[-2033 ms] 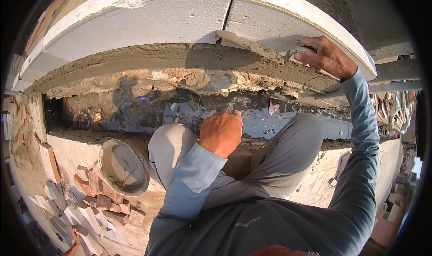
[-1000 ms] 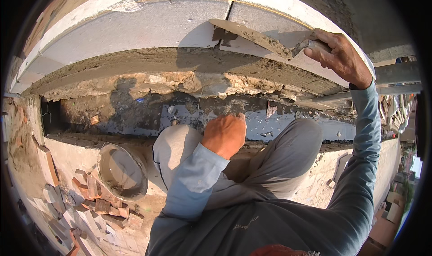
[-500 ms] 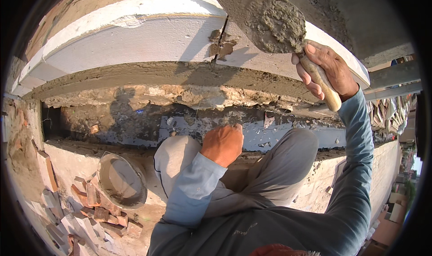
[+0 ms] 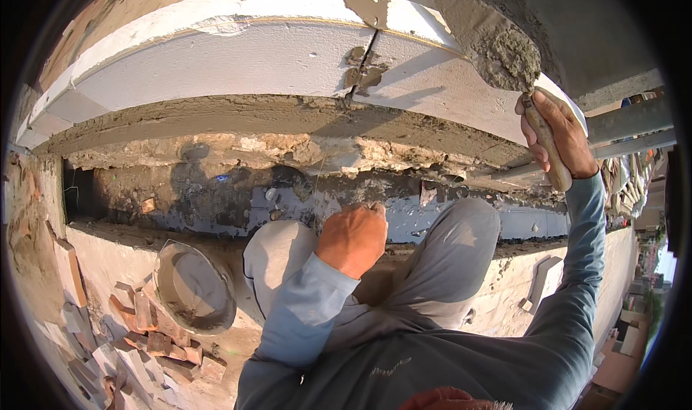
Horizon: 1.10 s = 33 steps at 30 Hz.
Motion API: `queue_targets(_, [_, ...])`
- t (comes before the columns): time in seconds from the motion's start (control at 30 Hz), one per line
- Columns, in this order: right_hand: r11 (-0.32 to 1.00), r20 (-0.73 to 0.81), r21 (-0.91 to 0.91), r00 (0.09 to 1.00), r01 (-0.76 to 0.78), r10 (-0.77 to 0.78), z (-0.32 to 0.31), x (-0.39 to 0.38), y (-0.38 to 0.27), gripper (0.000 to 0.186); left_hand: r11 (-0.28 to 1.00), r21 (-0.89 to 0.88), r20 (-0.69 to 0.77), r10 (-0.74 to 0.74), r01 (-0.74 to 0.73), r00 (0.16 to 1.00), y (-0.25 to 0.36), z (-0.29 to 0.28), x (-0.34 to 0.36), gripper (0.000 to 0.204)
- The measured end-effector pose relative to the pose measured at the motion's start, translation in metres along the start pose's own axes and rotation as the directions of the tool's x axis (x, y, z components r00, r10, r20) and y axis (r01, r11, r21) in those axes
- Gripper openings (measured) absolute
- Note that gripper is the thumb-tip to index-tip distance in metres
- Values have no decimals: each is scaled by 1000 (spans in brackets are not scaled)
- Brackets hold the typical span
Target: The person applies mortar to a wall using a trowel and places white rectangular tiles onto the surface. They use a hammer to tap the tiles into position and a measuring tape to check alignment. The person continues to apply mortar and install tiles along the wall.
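My right hand (image 4: 566, 132) is wrapped round the wooden handle of a trowel (image 4: 461, 24), whose blade carries a lump of wet mortar (image 4: 510, 55). The blade is above the right part of a row of white blocks (image 4: 216, 60). At a dark joint between two blocks, mortar is smeared on the side face, and a patch of mortar (image 4: 367, 7) lies on top. Between my knees my left hand (image 4: 352, 240) is closed like a fist; whatever its fingers hold, if anything, is hidden.
A yellowish string (image 4: 303, 20) runs along the blocks' upper edge. Below them is a mortar bed (image 4: 216, 114), then a trench with a grey-blue strip (image 4: 504, 221). A bucket (image 4: 225, 302) stands left of my knees, near broken bricks (image 4: 158, 345). Metal rails (image 4: 634, 125) are at the right.
My right hand has moved the loaded trowel to the right, away from the joint. The mortar patch on top of the blocks now shows. My left hand has barely shifted.
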State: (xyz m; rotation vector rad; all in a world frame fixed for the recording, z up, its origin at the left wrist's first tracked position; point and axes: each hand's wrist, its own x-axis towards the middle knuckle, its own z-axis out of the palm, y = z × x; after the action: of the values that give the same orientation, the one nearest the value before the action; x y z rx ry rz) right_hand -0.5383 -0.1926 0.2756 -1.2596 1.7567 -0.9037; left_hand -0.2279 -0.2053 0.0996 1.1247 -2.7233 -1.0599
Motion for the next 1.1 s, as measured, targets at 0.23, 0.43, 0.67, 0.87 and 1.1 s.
queue_targets(0.23, [848,724,-361,690,388,-7,137,38,-70,52,988,97,-66,127,-121,990,-4,64,8,23])
queue_targets(0.43, [617,990,-127,62,776,126,392,67,-94,38,994,99,116,30,-42,993,-1,62,15,25])
queue_targets(0.67, [742,994,-95,28,664,102,493,52,-80,30,994,103,170,16,-34,985,-27,29,-10,27])
queue_targets(0.87, [632,903,37,245,774,-352,333,97,-52,35,996,83,190,5,-21,982,-37,15,-16,30])
queue_targets(1.1, [995,-222,-91,975,-31,10,48,-35,152,35,982,-144,-20,123,-124,992,-15,-43,-28,22])
